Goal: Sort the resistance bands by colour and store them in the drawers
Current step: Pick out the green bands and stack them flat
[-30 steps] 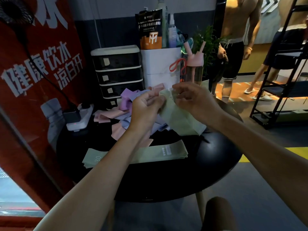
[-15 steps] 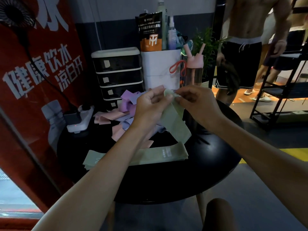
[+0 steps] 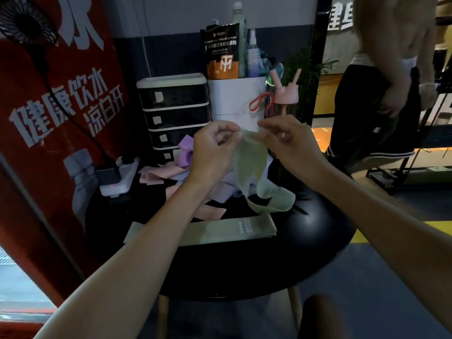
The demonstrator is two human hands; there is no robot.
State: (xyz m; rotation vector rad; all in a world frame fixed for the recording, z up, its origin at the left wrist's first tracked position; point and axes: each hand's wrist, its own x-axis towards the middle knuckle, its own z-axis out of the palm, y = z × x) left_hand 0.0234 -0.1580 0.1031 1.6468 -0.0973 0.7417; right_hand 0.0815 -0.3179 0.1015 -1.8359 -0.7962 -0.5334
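Note:
My left hand (image 3: pixel 212 149) and my right hand (image 3: pixel 289 143) pinch the top edge of a pale green resistance band (image 3: pixel 254 167), which hangs twisted above the round black table (image 3: pixel 315 243). Below it, green bands (image 3: pixel 220 231) lie flat in a stack near the table's front. Pink bands (image 3: pixel 159 174), a purple band (image 3: pixel 186 152) and pale lilac bands (image 3: pixel 225 192) lie heaped behind my hands. A small black drawer unit (image 3: pixel 175 111) with white rims and paper labels stands at the back of the table, its drawers closed.
A white box (image 3: pixel 234 104) holding bottles and a pouch stands beside the drawers, next to a pink-lidded bottle (image 3: pixel 286 96). A white power strip (image 3: pixel 119 177) lies at the table's left edge under a red banner (image 3: pixel 56 106). A person in black shorts (image 3: pixel 367 113) stands at the right.
Both hands have lifted the green band higher, so it now hangs longer and twisted. The person in the background has stepped closer on the right.

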